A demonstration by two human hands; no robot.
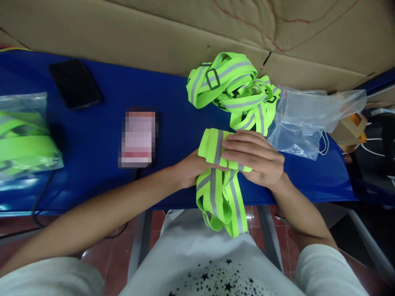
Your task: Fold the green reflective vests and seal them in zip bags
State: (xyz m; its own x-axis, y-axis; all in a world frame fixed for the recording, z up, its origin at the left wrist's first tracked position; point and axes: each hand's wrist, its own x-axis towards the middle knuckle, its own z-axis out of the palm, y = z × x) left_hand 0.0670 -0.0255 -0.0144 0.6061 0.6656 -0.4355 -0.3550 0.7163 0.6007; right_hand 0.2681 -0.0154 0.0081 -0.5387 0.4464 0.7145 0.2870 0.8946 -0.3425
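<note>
Both of my hands are on a neon-yellow reflective strap (213,193) with a grey stripe down its middle. Its upper part is folded into a flat bundle, while loose loops hang below over the table's front edge. My left hand (193,168) grips the bundle from the left, its fingers mostly hidden behind the folds. Closed over the bundle's right side is my right hand (259,158), fingers lying across the front. Just beyond my hands lies a heap of similar straps (237,82) with black buckles.
Clear plastic bags (304,119) lie right of the heap, near a small brown cardboard box (350,129). On the left are a phone with a blurred screen (138,137), a dark flat object (75,83) and a bag of straps (26,139). Brown cardboard (148,41) lines the blue table's back (173,107).
</note>
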